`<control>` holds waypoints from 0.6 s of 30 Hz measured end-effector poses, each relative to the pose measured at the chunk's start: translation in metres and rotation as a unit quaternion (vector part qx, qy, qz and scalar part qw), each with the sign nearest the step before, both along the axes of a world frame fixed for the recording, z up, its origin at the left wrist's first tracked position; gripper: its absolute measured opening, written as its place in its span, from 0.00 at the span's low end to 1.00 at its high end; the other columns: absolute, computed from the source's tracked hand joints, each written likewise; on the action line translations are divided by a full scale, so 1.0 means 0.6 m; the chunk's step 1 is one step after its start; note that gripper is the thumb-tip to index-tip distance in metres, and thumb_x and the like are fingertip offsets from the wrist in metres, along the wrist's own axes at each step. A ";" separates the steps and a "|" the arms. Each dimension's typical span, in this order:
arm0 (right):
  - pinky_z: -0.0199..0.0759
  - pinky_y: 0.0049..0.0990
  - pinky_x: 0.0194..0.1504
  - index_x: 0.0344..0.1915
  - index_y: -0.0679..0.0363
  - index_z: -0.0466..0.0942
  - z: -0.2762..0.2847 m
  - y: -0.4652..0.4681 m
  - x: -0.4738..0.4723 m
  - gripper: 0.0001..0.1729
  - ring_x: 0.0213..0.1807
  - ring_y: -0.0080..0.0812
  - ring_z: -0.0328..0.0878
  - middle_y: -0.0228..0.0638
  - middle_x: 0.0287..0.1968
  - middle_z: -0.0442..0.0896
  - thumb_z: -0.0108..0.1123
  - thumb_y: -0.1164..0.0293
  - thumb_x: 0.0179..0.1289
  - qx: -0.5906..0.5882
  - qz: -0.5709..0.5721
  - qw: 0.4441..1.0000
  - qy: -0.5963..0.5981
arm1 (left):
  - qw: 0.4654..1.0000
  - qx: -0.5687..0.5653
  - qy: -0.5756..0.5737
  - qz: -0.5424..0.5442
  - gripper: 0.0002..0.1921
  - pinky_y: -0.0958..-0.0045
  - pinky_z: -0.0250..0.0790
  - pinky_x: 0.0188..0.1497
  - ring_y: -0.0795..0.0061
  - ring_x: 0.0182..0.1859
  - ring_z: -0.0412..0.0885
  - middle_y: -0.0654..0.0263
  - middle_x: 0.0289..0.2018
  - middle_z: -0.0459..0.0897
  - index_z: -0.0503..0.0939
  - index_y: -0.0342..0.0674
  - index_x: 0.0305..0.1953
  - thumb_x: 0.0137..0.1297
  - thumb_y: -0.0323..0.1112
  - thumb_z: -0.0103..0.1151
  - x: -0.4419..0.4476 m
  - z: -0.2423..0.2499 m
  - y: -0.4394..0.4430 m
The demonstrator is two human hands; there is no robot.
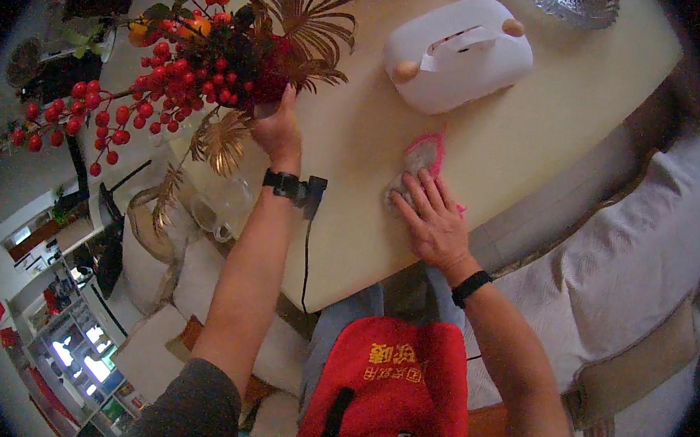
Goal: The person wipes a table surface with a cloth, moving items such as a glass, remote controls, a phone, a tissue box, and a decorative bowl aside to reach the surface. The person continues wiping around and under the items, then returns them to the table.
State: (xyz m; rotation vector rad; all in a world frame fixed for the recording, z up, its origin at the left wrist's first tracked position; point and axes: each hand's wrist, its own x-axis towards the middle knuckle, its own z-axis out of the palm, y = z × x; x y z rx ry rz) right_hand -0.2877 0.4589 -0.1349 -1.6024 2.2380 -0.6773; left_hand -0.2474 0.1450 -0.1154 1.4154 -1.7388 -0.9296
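Observation:
My left hand (280, 128) grips a dark red vase (276, 65) at its side, and the leaves and berries partly hide the vase. From the vase spread artificial red berry sprays (168, 81), orange fruits and gold palm-like leaves (309, 9). Under the fingers of my right hand (434, 219), a grey cloth with a pink edge (421, 156) lies crumpled on the pale tabletop (350, 218). That hand presses on the cloth near the table's front edge. Beyond it stands a white tissue box (458, 56) with wooden knobs and a tissue sticking out.
A clear glass dish (578, 4) sits at the far right of the table. To the left, a clear glass pitcher (220, 204) stands near the edge. A sofa with a pale cover (612, 223) runs along the right. My red apron (384, 402) bears writing.

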 end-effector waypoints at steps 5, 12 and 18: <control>0.44 0.48 0.82 0.67 0.50 0.74 0.003 -0.001 0.003 0.32 0.80 0.48 0.57 0.41 0.75 0.68 0.56 0.68 0.59 -0.005 -0.002 1.000 0.001 | 0.997 0.001 0.061 -0.054 0.39 0.59 0.66 0.70 0.58 0.62 0.77 0.54 0.62 0.79 0.69 0.29 0.67 0.56 0.31 0.79 0.000 0.001 -0.002; 0.44 0.47 0.82 0.66 0.50 0.74 0.002 -0.006 0.000 0.33 0.81 0.48 0.56 0.41 0.76 0.66 0.57 0.68 0.58 -0.002 0.005 1.000 -0.010 | 0.983 -0.094 -0.150 -0.055 0.47 0.57 0.59 0.75 0.54 0.74 0.63 0.49 0.73 0.64 0.59 0.31 0.73 0.59 0.39 0.77 0.065 -0.023 0.073; 0.43 0.46 0.82 0.68 0.48 0.73 -0.006 0.001 -0.009 0.34 0.82 0.49 0.54 0.39 0.78 0.65 0.59 0.66 0.59 0.001 0.039 0.999 0.014 | 0.961 -0.044 -0.020 -0.271 0.54 0.53 0.59 0.75 0.52 0.77 0.59 0.48 0.75 0.61 0.54 0.32 0.76 0.57 0.44 0.79 0.012 0.019 0.150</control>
